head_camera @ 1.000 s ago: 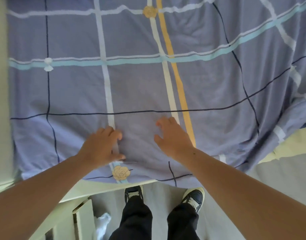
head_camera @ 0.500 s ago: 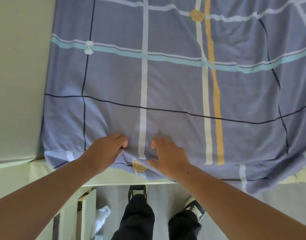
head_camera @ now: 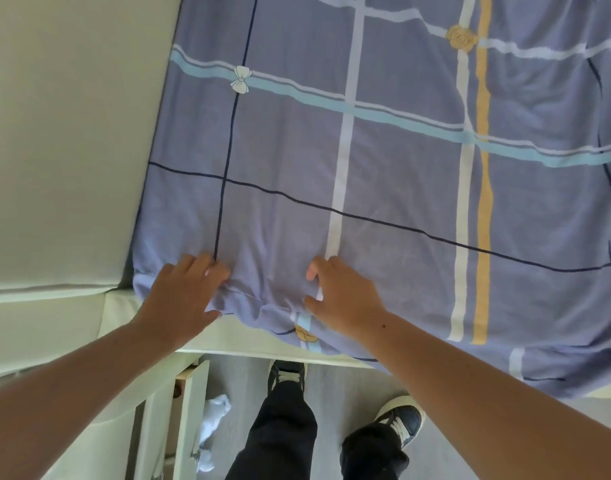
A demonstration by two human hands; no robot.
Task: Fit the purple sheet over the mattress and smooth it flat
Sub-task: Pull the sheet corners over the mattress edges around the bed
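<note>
both hands have slid leftward; left hand [head_camera: 184, 292] and right hand [head_camera: 343, 299] pinch the purple sheet [head_camera: 383, 174], tugging its corner edge taut.

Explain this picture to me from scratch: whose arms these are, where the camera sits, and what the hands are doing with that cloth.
There is no machine here. A person wears one camera on the head, looking down, so the two bare arms come in from the bottom, with the person's legs and shoes on the floor below. The purple sheet, crossed by white, blue and yellow stripes, is spread over a bed beside a pale wall. The left hand and the right hand both bunch the sheet's near edge in curled fingers, where it wrinkles. That edge hangs loose over the pale bed edge, not yet tucked under.
</note>
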